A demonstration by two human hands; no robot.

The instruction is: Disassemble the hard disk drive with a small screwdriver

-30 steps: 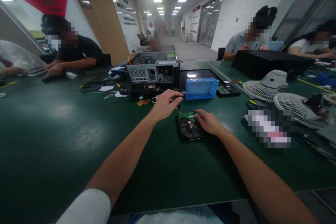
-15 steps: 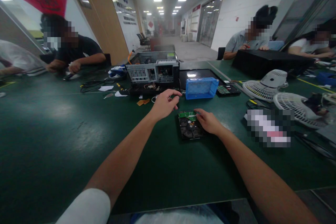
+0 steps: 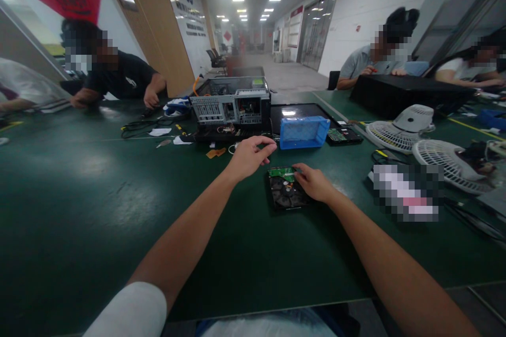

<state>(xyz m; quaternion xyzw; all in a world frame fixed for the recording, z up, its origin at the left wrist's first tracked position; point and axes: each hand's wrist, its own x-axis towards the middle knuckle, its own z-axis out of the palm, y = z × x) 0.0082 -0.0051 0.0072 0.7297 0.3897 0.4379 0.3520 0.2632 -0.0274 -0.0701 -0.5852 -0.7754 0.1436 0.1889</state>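
A hard drive [image 3: 287, 197] lies on the green table, its green circuit board [image 3: 281, 172] facing up along the far end. My right hand [image 3: 314, 183] grips the drive's right side, fingertips on the board's far right corner. Just beyond the drive's far left corner hovers my left hand [image 3: 250, 159], apart from it. Its thumb and index finger come together in a pinch; anything between them is too small to make out. Close past these fingertips a blue plastic bin [image 3: 303, 133] stands on its side.
An open computer case [image 3: 229, 108] stands at the back, beside a dark flat panel [image 3: 292, 112]. Another circuit-board device [image 3: 343, 136] lies right of the bin. White fans [image 3: 395, 131] are farther right. Orange scraps [image 3: 215, 153] and cables [image 3: 138, 127] lie left. Other people sit across the table.
My left thumb and index finger have closed together, and that hand shifted slightly right. My right hand and the hard drive stay put. A co-worker's hand at left moved right.
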